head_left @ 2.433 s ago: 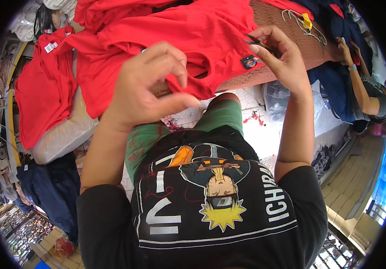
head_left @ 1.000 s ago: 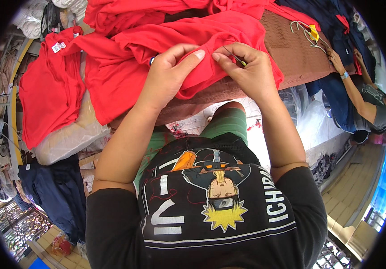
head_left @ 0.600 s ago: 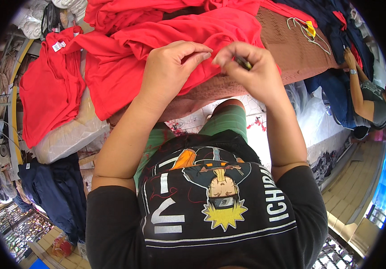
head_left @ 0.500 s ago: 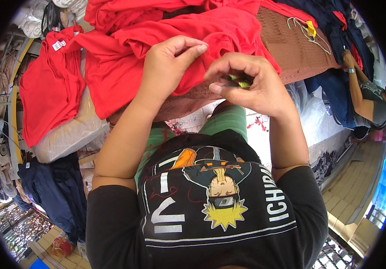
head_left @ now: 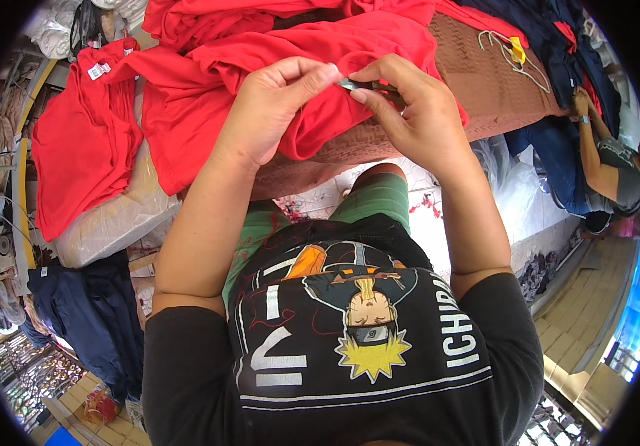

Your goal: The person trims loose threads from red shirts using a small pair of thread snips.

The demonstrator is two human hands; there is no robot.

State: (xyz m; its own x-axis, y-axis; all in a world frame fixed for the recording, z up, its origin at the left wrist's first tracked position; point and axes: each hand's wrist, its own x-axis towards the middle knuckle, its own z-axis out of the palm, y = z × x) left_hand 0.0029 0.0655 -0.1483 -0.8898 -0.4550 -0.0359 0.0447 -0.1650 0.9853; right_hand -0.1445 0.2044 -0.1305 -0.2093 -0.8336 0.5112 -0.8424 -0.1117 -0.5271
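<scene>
Red garment [head_left: 260,67] edge beside both hands, left hand [head_left: 275,108] and right hand [head_left: 417,111] pinching a small dark tool [head_left: 361,86] (open floor below).

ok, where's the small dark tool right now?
In the head view, the small dark tool is top centre, pinched between the fingertips of the left hand and right hand, just over the red garment.

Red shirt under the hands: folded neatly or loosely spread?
Loosely spread. The red shirt lies bunched in creases over the brown cloth, with no squared folds.
</scene>
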